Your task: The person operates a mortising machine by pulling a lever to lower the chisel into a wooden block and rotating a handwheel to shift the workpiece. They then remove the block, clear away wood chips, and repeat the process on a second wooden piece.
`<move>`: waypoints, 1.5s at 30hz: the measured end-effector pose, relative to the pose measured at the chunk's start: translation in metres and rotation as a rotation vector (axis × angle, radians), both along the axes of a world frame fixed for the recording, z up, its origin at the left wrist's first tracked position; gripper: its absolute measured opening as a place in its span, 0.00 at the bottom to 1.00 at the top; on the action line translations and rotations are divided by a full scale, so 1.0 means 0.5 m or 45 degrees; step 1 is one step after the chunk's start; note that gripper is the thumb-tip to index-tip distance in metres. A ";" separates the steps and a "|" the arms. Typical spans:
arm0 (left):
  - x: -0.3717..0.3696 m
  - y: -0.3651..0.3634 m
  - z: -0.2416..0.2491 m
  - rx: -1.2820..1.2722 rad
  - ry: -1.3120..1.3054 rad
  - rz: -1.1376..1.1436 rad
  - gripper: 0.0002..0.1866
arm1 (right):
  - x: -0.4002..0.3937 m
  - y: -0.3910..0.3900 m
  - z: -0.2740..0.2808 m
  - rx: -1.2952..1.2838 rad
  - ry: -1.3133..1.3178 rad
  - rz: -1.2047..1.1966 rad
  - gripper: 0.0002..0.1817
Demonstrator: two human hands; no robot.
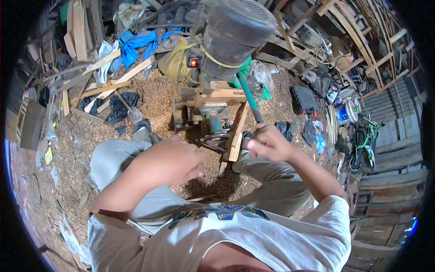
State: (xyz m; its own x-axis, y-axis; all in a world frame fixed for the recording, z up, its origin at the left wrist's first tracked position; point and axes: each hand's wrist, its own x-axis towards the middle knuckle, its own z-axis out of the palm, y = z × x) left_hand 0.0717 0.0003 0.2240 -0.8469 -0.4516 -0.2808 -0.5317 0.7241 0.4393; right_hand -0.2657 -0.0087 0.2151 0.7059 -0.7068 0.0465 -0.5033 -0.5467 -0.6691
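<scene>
A machine with a large dark motor housing (235,36) stands in front of me, a red light glowing on its switch (193,62). My right hand (272,143) is closed round the lower end of its green lever (248,95). A light wooden piece (222,96) lies across the machine below the motor. Beneath it is a metal handwheel (215,141). My left hand (174,158) hovers just left of the handwheel, blurred, its fingers partly apart and holding nothing. A long wooden strip (238,136) leans beside the handwheel, near my right hand.
Wood shavings (158,99) cover the ground. Boards (113,90) and a blue cloth (136,45) lie at the left. A black case (304,99) sits at the right, with a small green bicycle (366,143) beyond. My knees flank the handwheel.
</scene>
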 end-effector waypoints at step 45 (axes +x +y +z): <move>-0.142 -0.044 -0.054 0.104 -0.303 0.010 0.34 | 0.012 -0.417 -0.195 -0.401 -1.162 -1.050 0.44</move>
